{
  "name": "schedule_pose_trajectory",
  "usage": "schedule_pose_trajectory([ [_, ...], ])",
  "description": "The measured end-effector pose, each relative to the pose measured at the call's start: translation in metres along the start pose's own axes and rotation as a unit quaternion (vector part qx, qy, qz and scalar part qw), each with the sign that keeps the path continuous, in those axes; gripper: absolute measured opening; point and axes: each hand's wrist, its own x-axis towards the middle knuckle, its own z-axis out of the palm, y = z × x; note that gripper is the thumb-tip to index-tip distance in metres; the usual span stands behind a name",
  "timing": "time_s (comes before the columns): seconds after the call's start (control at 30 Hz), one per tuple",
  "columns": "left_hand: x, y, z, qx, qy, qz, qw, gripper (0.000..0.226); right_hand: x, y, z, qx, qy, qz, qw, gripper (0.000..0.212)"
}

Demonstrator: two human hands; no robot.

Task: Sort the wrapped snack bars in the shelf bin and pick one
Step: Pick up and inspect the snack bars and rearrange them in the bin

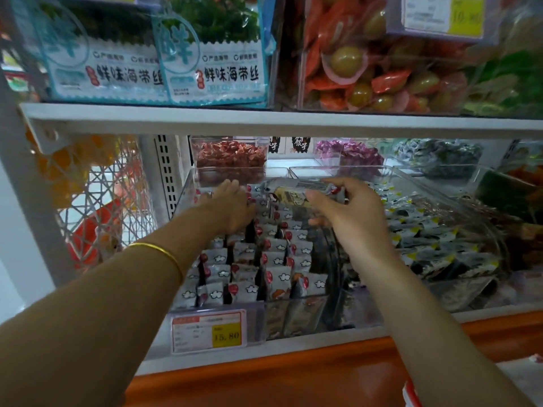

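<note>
Right grip (352,218) round 1 snack bar (299,193) above bin (308,317); left grip (232,207) released atop bars (279,259).

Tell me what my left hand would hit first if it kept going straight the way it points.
Likely the clear bin's back wall, just beyond the left hand, which lies over the rearmost snack bars; depth is unclear.

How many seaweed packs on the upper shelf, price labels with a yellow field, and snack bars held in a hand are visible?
Seaweed packs: 2
Price labels: 2
Snack bar held in the right hand: 1
Total: 5
</note>
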Motion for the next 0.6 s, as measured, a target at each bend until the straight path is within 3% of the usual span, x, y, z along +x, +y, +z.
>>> schedule_pose_trajectory([
  [0.1,0.009,-0.003,0.007,0.02,-0.032,-0.001,0.999,0.069,0.01,-0.001,0.005,0.003,-0.013,-0.001,1.0,0.014],
  [0.23,0.003,0.002,0.004,0.002,-0.021,-0.014,1.0,0.063,0.03,-0.002,0.02,-0.011,-0.023,-0.007,1.0,0.013],
  [0.33,-0.009,0.003,0.003,0.006,-0.032,-0.002,0.999,0.059,0.051,-0.001,0.039,-0.068,-0.039,-0.028,0.997,0.03],
  [0.43,-0.019,-0.001,0.002,0.014,-0.051,0.003,0.999,0.061,0.073,0.0,0.063,-0.136,-0.069,-0.057,0.987,0.02],
  [0.6,-0.034,-0.001,-0.004,0.008,-0.052,0.005,0.999,0.054,0.097,0.007,0.097,-0.288,-0.14,-0.109,0.941,0.023],
])
